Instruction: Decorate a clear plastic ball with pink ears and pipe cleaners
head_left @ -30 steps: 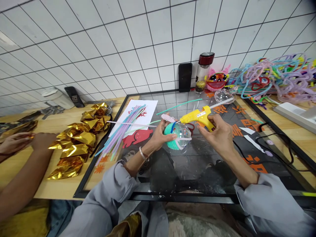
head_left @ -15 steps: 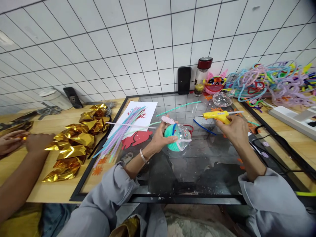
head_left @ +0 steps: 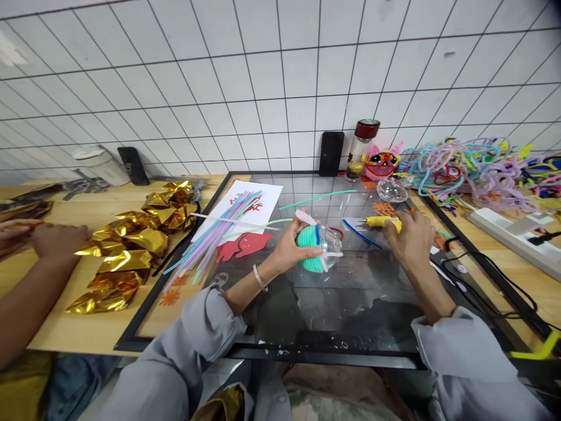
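My left hand (head_left: 289, 247) is closed round a clear plastic ball (head_left: 332, 241), partly wrapped in green pipe cleaner (head_left: 309, 248) with a blue band and pale pink pieces. Over on the right, my right hand (head_left: 412, 240) grips a yellow hot glue gun (head_left: 380, 221), its nozzle pointing left. The hand hides most of the gun's handle. Between the two hands lies a blue pipe cleaner (head_left: 362, 234) on the dark glossy mat. A red pipe cleaner piece (head_left: 336, 232) shows just behind the ball.
Left of my hands, pipe cleaners (head_left: 223, 231) lie across white paper (head_left: 267, 196) beside red cutouts (head_left: 245, 247). Gold foil (head_left: 131, 248) lies near a co-worker's hands (head_left: 59, 237). Behind are a phone (head_left: 332, 153), a bottle (head_left: 360, 152) and a pipe-cleaner heap (head_left: 473, 166); a power strip (head_left: 517, 240) sits right.
The glue gun has come down lower toward the mat, and my right hand now covers more of it. My left hand still holds the ball, shifted slightly in view.
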A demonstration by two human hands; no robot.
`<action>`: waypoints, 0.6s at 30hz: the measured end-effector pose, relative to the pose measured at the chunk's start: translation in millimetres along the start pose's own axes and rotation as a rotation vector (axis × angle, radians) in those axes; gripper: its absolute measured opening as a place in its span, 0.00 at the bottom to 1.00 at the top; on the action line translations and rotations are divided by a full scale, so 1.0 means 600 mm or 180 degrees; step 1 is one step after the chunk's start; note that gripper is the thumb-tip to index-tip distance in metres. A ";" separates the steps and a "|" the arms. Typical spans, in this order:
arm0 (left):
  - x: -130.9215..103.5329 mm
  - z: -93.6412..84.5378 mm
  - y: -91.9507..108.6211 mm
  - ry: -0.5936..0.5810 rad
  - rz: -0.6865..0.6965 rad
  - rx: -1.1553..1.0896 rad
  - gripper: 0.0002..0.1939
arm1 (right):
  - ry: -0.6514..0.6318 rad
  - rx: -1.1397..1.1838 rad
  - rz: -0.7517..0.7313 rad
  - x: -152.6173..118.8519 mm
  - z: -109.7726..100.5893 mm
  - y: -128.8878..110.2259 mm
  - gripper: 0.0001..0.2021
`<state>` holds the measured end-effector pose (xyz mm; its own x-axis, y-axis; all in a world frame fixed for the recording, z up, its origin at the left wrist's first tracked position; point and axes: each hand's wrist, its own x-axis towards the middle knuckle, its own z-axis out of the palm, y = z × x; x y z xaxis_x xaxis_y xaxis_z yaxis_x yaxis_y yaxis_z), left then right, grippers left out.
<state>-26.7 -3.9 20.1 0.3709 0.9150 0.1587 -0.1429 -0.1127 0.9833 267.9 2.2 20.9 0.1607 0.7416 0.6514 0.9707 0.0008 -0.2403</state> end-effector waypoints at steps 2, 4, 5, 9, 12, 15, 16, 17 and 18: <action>0.001 0.004 0.003 -0.0023 0.0031 0.0025 0.60 | 0.0469 0.0745 -0.0673 -0.009 -0.027 -0.047 0.12; 0.001 0.007 0.005 0.0002 0.0089 0.0083 0.62 | 0.0795 0.1246 -0.1352 -0.025 -0.056 -0.099 0.09; 0.001 0.009 0.004 0.0025 0.0130 0.0123 0.63 | 0.0861 0.1409 -0.1690 -0.035 -0.069 -0.124 0.11; 0.000 0.012 0.002 0.0011 0.0279 0.0315 0.65 | 0.0941 0.1404 -0.2524 -0.063 -0.097 -0.184 0.18; -0.001 0.015 0.001 0.0058 0.0306 0.0423 0.64 | 0.0960 0.1211 -0.2604 -0.065 -0.090 -0.190 0.15; -0.002 0.017 0.003 0.0039 0.0322 0.0437 0.65 | 0.0919 0.1224 -0.2546 -0.062 -0.079 -0.184 0.12; -0.002 0.017 0.004 0.0027 0.0327 0.0430 0.65 | 0.0896 0.1288 -0.2511 -0.062 -0.076 -0.182 0.12; -0.002 0.018 0.005 0.0024 0.0330 0.0424 0.65 | 0.0859 0.1381 -0.2463 -0.063 -0.074 -0.180 0.12; -0.002 0.018 0.006 0.0027 0.0334 0.0416 0.65 | 0.0811 0.1493 -0.2404 -0.064 -0.073 -0.179 0.12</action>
<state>-17.9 -9.7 24.7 0.3524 0.8987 0.2610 -0.0596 -0.2568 0.9646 165.1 -55.5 53.3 -0.3970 0.2637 0.8791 0.6710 0.7369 0.0820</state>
